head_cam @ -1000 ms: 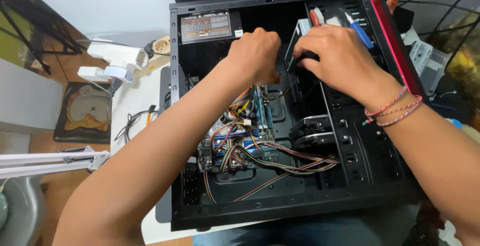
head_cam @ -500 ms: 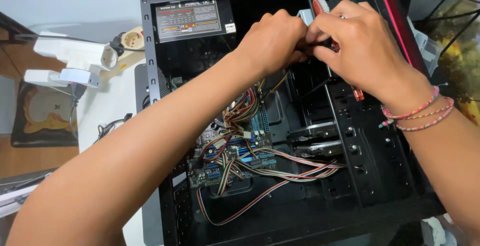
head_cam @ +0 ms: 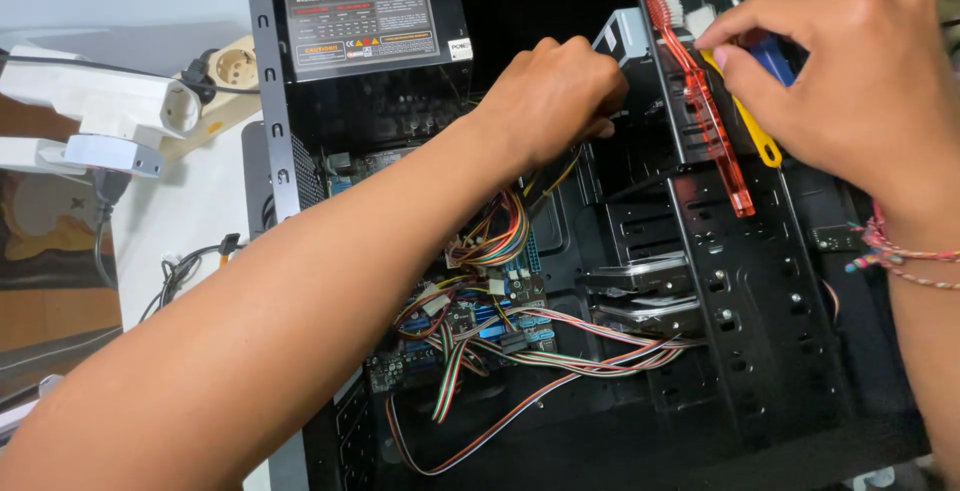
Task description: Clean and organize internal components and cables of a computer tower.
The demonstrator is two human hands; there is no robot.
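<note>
Right hand [head_cam: 860, 71] pinches the light, stiff yellow plastic-handled tool [head_cam: 745, 116] at two o'clock on the open black metal computer case [head_cam: 760, 331]; best gripped mid-handle. Left hand [head_cam: 555, 101] curls among cables; its grip unclear.

We have one view only, from the head, looking steeply down and close into the open computer case [head_cam: 560, 251] lying on the desk [head_cam: 190, 221]; our forearms enter from the lower left and the right.
</note>
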